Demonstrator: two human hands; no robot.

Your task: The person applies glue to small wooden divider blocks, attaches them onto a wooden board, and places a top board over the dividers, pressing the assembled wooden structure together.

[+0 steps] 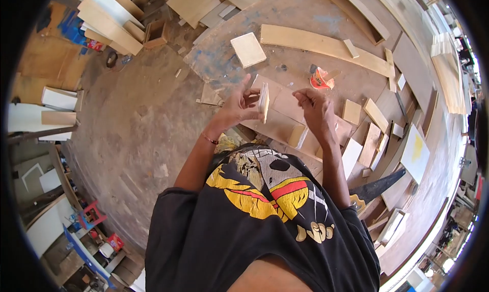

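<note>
My left hand (238,107) grips a small flat wood block (264,102) on edge between thumb and fingers, its pale side facing right. To the right, my right hand (318,111) is raised over the workbench, thumb and fingertips pinched together. Whatever those fingertips may hold is too small to make out. Beyond it sits a torn red-and-white cup (321,79) with a flat wooden stick leaning in it. A square wood block (248,50) lies farther off on the bench. Close to my body, another small block (297,136) with a whitish edge rests on a board.
A long plywood strip (326,50) stretches across the far bench. Several small offcuts (376,115) lie to the right, and a handsaw (379,186) is near my right elbow. Stacked boards (109,22) stand at the far left; a red stool (91,214) is on the floor.
</note>
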